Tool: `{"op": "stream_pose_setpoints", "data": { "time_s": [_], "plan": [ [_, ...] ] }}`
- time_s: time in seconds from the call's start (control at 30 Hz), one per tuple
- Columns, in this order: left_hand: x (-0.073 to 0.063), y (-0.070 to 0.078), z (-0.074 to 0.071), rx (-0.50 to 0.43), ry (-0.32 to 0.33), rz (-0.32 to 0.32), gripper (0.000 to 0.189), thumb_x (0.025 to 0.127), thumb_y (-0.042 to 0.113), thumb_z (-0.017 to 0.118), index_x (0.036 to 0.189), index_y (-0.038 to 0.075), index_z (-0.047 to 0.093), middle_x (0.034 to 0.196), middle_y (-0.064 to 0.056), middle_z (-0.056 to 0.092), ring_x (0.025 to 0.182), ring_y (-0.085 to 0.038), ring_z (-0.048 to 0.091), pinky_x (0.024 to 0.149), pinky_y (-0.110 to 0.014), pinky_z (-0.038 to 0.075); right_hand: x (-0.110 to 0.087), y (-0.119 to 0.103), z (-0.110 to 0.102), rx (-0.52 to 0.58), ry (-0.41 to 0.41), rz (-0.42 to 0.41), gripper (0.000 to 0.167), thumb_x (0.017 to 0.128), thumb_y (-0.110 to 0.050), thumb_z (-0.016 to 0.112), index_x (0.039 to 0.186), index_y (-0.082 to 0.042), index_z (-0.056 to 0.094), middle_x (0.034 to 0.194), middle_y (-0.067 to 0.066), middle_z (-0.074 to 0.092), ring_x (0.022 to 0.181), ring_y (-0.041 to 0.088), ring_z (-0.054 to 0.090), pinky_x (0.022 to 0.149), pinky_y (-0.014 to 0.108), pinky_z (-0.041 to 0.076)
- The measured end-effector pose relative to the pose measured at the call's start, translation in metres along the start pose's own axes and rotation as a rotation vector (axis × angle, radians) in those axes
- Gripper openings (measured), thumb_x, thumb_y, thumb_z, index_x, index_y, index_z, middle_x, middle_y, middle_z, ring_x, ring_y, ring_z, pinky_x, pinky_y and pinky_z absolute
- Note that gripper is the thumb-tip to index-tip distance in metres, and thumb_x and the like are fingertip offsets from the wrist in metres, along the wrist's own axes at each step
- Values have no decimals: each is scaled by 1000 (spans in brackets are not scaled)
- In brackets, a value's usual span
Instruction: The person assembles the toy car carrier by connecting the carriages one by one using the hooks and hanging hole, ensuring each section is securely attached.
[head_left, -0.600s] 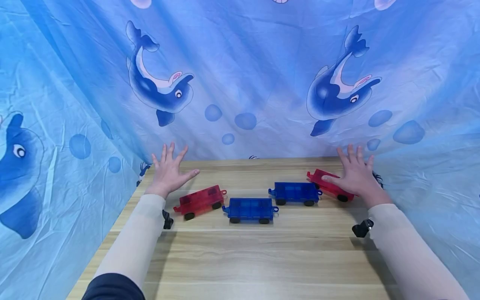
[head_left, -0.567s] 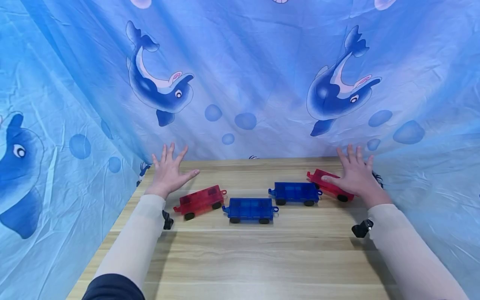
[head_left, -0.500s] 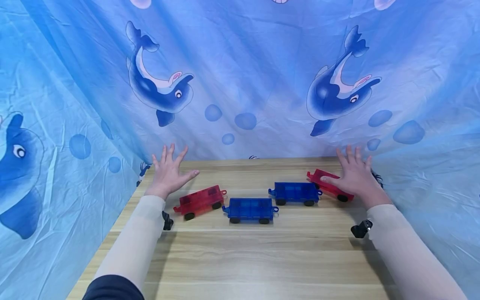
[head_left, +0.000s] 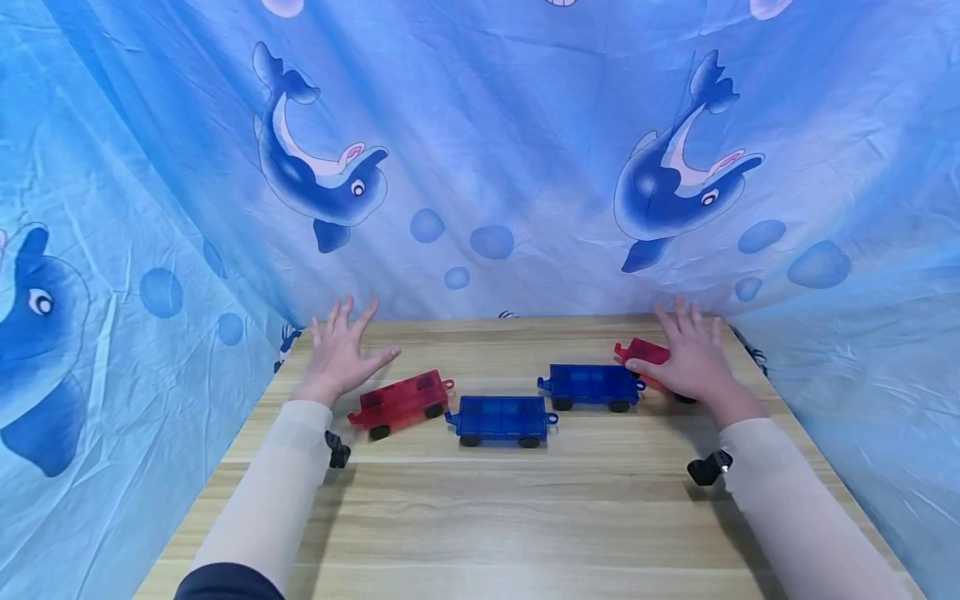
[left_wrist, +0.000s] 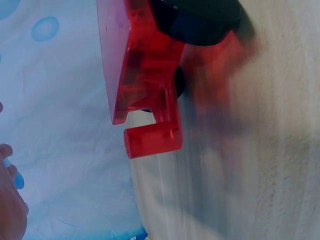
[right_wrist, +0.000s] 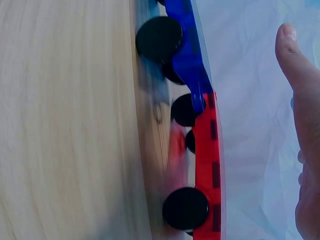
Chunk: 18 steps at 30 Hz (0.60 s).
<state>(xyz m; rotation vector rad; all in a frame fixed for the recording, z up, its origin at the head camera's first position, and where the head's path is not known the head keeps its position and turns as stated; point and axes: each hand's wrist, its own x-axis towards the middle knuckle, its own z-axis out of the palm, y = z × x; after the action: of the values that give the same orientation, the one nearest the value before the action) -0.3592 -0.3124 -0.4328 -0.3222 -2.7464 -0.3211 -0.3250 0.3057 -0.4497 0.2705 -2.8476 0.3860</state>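
Observation:
My left hand (head_left: pixel 339 357), fingers spread, hovers just behind and left of a red toy train wagon (head_left: pixel 405 400). In the left wrist view that red wagon (left_wrist: pixel 145 80) shows its hook end and black wheels close up. My right hand (head_left: pixel 693 358), also spread and holding nothing, is over the second red wagon (head_left: pixel 647 352) and hides its right part. Two blue wagons stand between: one blue wagon (head_left: pixel 501 417) near the left red one, the other blue wagon (head_left: pixel 592 385) beside the right red one. In the right wrist view the blue wagon's end overlaps the red wagon (right_wrist: pixel 207 170).
All wagons stand on a wooden table (head_left: pixel 525 517). A blue curtain (head_left: pixel 480 150) with printed dolphins rises behind the table and along both sides. A small black wrist camera (head_left: pixel 708 468) sits under the right sleeve, another black camera (head_left: pixel 337 450) by the left sleeve.
My right hand has shifted left and slightly toward me, covering more of the right red wagon. The left hand has dipped slightly toward me. The wagons stay put.

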Motion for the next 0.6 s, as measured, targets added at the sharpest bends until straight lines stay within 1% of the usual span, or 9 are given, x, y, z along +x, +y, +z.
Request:
{"op": "stream_pose_setpoints", "data": {
  "time_s": [0.13, 0.27, 0.4, 0.53, 0.6],
  "plan": [
    [-3, 1, 1, -18, 6, 0, 103, 86, 86, 56, 169, 39, 16, 173, -19, 10, 159, -44, 3, 117, -74, -11, 0, -6, 4, 18, -3, -9, 122, 85, -82, 62, 170, -15, 8, 174, 19, -11, 156, 41, -22, 115, 70, -21],
    [-6, 3, 2, -52, 0, -5, 103, 87, 84, 58, 169, 38, 17, 174, -17, 7, 159, -44, 4, 118, -74, -8, -1, -12, 7, 36, -1, -21, 123, 84, -85, 61, 170, -13, 11, 174, 17, -12, 156, 41, -21, 116, 69, -20],
    [-11, 5, 2, -99, -10, -15, 102, 86, 82, 60, 169, 38, 19, 175, -13, 5, 158, -44, 6, 118, -76, -1, -2, -21, 10, 55, 6, -34, 123, 83, -85, 61, 169, -12, 15, 174, 20, -5, 157, 43, -15, 118, 71, -15],
    [-15, 8, 4, -132, -5, -15, 102, 86, 80, 64, 168, 39, 20, 175, -12, 7, 157, -46, 11, 120, -74, 0, -3, -30, 15, 86, 6, -51, 121, 83, -84, 63, 169, -13, 16, 174, 20, 2, 159, 42, -10, 119, 68, -15],
    [-16, 8, 6, -140, 3, -12, 101, 86, 79, 65, 168, 39, 21, 175, -11, 8, 156, -47, 13, 121, -72, 0, -3, -35, 18, 102, 10, -65, 121, 83, -83, 65, 169, -13, 17, 174, 20, 4, 159, 41, -6, 121, 66, -12]
  ]
}}
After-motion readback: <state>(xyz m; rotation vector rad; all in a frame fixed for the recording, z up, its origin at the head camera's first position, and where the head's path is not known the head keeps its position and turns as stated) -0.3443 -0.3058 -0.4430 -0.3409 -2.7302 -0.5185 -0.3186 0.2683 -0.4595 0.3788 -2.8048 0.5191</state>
